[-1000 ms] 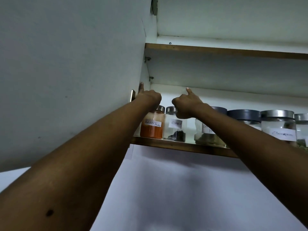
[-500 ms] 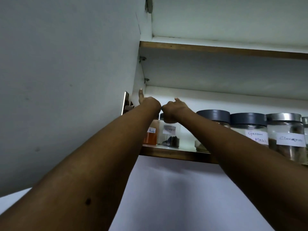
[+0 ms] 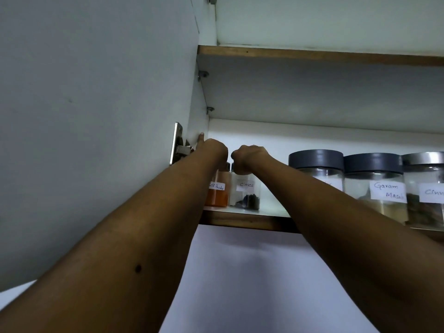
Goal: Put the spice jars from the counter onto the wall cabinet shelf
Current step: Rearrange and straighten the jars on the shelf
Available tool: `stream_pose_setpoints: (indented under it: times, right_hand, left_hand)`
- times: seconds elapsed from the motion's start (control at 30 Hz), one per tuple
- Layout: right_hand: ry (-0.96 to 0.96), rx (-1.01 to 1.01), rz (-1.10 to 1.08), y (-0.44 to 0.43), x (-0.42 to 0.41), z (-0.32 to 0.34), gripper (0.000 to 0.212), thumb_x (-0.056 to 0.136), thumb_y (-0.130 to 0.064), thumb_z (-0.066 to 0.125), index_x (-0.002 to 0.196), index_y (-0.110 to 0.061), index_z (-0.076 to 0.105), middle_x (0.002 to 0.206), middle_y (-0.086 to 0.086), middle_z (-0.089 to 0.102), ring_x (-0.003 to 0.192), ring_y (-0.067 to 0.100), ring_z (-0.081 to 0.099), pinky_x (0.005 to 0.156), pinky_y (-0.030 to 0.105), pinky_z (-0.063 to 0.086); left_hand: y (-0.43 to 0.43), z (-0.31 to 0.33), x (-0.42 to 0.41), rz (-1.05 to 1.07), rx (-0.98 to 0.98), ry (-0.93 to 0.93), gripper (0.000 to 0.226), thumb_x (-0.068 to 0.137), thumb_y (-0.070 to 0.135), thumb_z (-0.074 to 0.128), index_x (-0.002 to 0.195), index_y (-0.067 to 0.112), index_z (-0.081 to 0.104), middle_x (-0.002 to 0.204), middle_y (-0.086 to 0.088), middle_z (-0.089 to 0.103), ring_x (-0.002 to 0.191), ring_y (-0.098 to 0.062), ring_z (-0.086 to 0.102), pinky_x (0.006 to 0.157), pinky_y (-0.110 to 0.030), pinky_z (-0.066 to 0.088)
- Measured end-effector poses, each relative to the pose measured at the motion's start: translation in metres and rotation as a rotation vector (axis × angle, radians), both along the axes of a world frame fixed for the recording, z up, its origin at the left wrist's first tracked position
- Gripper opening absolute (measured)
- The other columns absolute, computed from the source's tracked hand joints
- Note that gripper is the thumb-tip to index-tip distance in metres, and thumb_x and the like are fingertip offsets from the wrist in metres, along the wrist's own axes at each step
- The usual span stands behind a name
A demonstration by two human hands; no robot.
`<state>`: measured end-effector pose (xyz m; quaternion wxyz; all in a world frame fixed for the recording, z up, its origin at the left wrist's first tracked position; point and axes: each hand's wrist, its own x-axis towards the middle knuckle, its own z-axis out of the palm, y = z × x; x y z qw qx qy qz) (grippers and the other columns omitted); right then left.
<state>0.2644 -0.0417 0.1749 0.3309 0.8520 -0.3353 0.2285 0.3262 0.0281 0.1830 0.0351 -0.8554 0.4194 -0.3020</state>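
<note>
2 jars standing at the shelf's [image 3: 242,221] left end: left hand [image 3: 214,150] curls over the chilli powder jar [image 3: 217,192], right hand [image 3: 249,157] grasps the cloves jar [image 3: 245,193] lid. Best play, I'd say: push both back from the edge, labels forward, then release.

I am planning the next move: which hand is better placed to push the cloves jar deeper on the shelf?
Probably right. The right hand grips the cloves jar by its lid from above. The left hand is over the chilli jar, one jar further left.
</note>
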Motion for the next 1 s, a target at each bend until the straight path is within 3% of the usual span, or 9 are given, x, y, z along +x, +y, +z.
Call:
stream_pose_setpoints:
  times: [0.07,0.17,0.2,0.33,0.5,0.6,0.73,0.87,1.0]
  right_hand:
    - [-0.002,0.023,-0.014,-0.004,0.004,-0.001,0.032,0.095,-0.026,0.042,0.121,-0.011,0.053,0.122,0.009,0.055,0.111,0.027,0.055,0.079,0.032,0.037]
    - [-0.012,0.075,-0.025,-0.014,0.009,-0.003,0.035,0.096,-0.027,0.040,0.126,-0.010,0.047,0.126,0.010,0.053,0.115,0.027,0.053,0.086,0.035,0.041]
    - [-0.013,0.092,-0.027,-0.018,0.011,-0.004,0.037,0.096,-0.027,0.039,0.129,-0.010,0.044,0.129,0.011,0.051,0.117,0.028,0.052,0.089,0.036,0.041]
    - [-0.010,0.129,-0.024,-0.025,0.018,-0.005,0.040,0.097,-0.027,0.038,0.133,-0.010,0.039,0.133,0.011,0.049,0.121,0.028,0.049,0.094,0.038,0.040]
    - [-0.006,0.163,0.002,-0.025,0.016,0.000,0.040,0.097,-0.029,0.041,0.131,-0.008,0.042,0.131,0.013,0.049,0.118,0.029,0.050,0.094,0.039,0.042]
    - [-0.007,0.170,0.004,-0.024,0.016,0.000,0.040,0.097,-0.030,0.041,0.131,-0.009,0.043,0.131,0.013,0.049,0.118,0.029,0.050,0.090,0.038,0.041]
    - [0.012,0.202,-0.040,-0.022,0.014,0.001,0.042,0.098,-0.031,0.039,0.135,-0.011,0.040,0.138,0.012,0.046,0.124,0.029,0.047,0.094,0.039,0.039]
    - [-0.004,0.075,-0.022,-0.011,-0.004,0.012,0.060,0.096,-0.029,0.047,0.145,-0.005,0.021,0.148,0.017,0.035,0.138,0.029,0.031,0.116,0.040,0.016]
    - [-0.045,-0.156,0.065,0.020,-0.027,0.033,0.033,0.093,-0.019,0.046,0.124,-0.010,0.051,0.126,0.013,0.056,0.117,0.029,0.053,0.103,0.042,0.036]
  left_hand:
    - [-0.003,-0.002,0.001,0.021,-0.018,0.022,0.032,0.097,0.020,0.040,0.124,0.005,0.050,0.108,-0.010,0.062,0.124,-0.029,0.048,0.116,-0.048,0.001]
    - [-0.007,-0.006,0.000,-0.046,-0.022,-0.039,0.039,0.100,0.019,0.034,0.133,0.000,0.044,0.137,-0.015,0.050,0.130,-0.028,0.043,0.098,-0.028,0.035]
    - [-0.008,-0.007,-0.004,-0.097,-0.049,-0.010,0.040,0.100,0.018,0.036,0.136,0.000,0.041,0.141,-0.016,0.045,0.132,-0.029,0.041,0.094,-0.028,0.037]
    - [-0.013,-0.011,0.005,-0.011,-0.070,0.109,0.042,0.098,0.022,0.040,0.137,0.007,0.037,0.140,-0.014,0.047,0.132,-0.030,0.039,0.115,-0.044,0.011]
    - [-0.014,-0.010,0.007,-0.026,-0.033,0.101,0.040,0.098,0.020,0.040,0.134,0.005,0.042,0.139,-0.014,0.048,0.119,-0.024,0.049,0.112,-0.039,0.024]
    - [-0.015,-0.011,0.009,-0.017,-0.008,0.063,0.041,0.098,0.022,0.040,0.136,0.006,0.040,0.140,-0.014,0.047,0.129,-0.027,0.044,0.113,-0.041,0.020]
    - [-0.017,-0.014,0.004,0.029,0.014,0.071,0.051,0.097,0.027,0.043,0.144,0.011,0.029,0.150,-0.015,0.032,0.140,-0.031,0.025,0.116,-0.049,0.007]
    - [-0.014,-0.013,-0.001,-0.138,-0.241,0.243,0.078,0.096,0.023,0.050,0.150,0.012,-0.004,0.156,-0.017,-0.018,0.144,-0.031,-0.013,0.117,-0.046,0.004]
    - [0.000,0.001,-0.021,-0.254,-0.306,0.228,0.073,0.093,0.008,0.043,0.149,0.008,-0.003,0.157,-0.013,-0.014,0.145,-0.028,-0.011,0.117,-0.045,0.005]
